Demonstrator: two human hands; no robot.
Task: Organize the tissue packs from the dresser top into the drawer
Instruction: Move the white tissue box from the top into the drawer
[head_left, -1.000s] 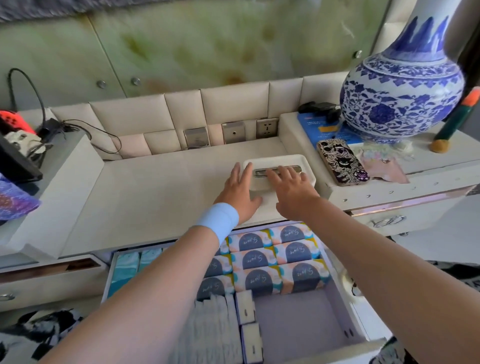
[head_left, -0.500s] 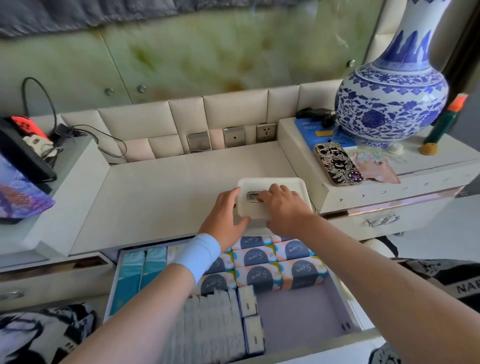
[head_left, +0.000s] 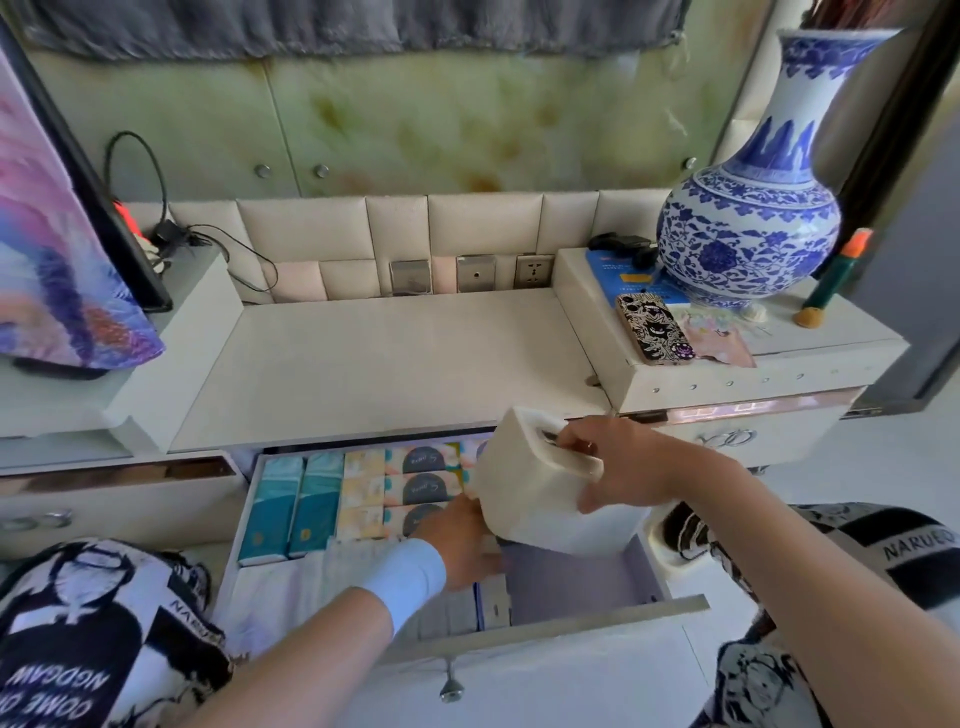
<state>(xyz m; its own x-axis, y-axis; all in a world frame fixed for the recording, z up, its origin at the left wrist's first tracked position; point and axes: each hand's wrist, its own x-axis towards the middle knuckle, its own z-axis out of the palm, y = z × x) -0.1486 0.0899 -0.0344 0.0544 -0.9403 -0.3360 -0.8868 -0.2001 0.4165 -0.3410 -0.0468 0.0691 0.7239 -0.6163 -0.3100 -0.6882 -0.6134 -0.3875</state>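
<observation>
A cream-white tissue box (head_left: 524, 488) with a slot in its top hangs tilted above the open drawer (head_left: 550, 626), over the bare right part of the drawer floor. My right hand (head_left: 618, 467) grips its top and right side, fingers at the slot. My left hand (head_left: 462, 540) holds its lower left edge from underneath. Inside the drawer, teal tissue packs (head_left: 296, 506) stand at the left. Packs with dark round labels (head_left: 415, 488) fill the back, and white packs (head_left: 291, 587) lie along the front left.
The dresser top (head_left: 395, 364) lies behind the drawer. On the raised right shelf stand a blue-and-white vase (head_left: 748, 223), a patterned phone (head_left: 654, 327) and an orange-tipped green bottle (head_left: 836, 275). A screen (head_left: 62, 244) and cables sit on the left shelf.
Both hands have lifted the tissue box off the dresser top and carried it toward me, tilting it over the open drawer. My left hand has slid from its side to beneath it.
</observation>
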